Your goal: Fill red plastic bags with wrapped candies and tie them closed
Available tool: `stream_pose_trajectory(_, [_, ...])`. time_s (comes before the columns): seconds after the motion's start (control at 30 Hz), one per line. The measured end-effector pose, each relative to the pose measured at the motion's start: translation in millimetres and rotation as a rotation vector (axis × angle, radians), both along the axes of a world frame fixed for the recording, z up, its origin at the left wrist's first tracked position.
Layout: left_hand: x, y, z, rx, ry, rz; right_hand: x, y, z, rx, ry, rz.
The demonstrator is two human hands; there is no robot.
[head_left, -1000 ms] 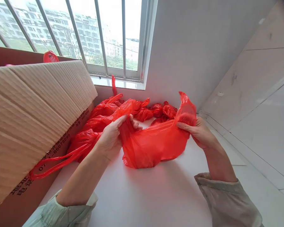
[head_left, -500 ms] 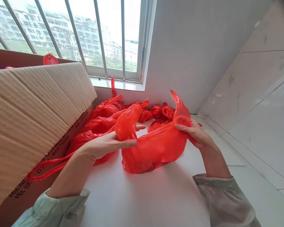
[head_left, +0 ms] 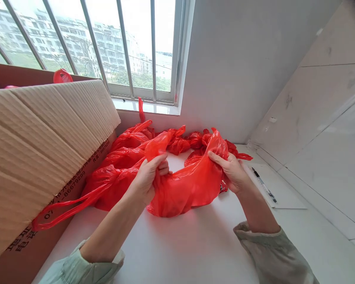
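Observation:
Both my hands hold one red plastic bag (head_left: 186, 187) above the white table (head_left: 180, 244). My left hand (head_left: 149, 177) is closed round one end of the bag, fingers pinched on a bunched handle. My right hand (head_left: 232, 171) grips the other end, fingers curled into the plastic. The bag sags between them and its bottom rests on the table. Behind it lies a heap of more red bags (head_left: 127, 154), some knotted into small bundles (head_left: 195, 139).
A big cardboard box (head_left: 38, 134) with an open flap stands at the left, a red bag loop (head_left: 62, 203) hanging along its side. A pen (head_left: 264, 184) lies on a sheet of paper (head_left: 281, 195) to the right. A barred window (head_left: 106, 47) is behind.
My hands have come closer together and lower, so the bag now sags. My left hand went from flat under the bag to a closed grip. The pen and paper have come into view.

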State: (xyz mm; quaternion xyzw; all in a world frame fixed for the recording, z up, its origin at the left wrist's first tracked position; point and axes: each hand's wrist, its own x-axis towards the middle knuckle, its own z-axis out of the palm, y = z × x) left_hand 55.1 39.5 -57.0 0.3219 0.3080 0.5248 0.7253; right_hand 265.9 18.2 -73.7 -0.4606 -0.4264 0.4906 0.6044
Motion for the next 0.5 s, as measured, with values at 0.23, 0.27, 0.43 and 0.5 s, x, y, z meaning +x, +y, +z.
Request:
stream_pose_trajectory(0.23, [5.0,-33.0,2.7,0.358,0.664,-0.240,-25.0,-31.9,22.1,0.142,-0.194,0.149])
stream_pose_trajectory(0.27, [5.4,-37.0,3.5,0.433,0.710,-0.286,-27.8,-34.9,23.8,0.148,-0.200,0.181])
stream_pose_trajectory(0.43, [8.5,-46.1,4.6,0.646,0.793,-0.327,-33.0,-43.5,30.3,0.183,-0.284,0.319])
stream_pose_trajectory(0.5, [9.6,-44.9,4.1,0.640,0.787,-0.370,-33.4,-46.1,32.4,0.228,-0.339,0.322])
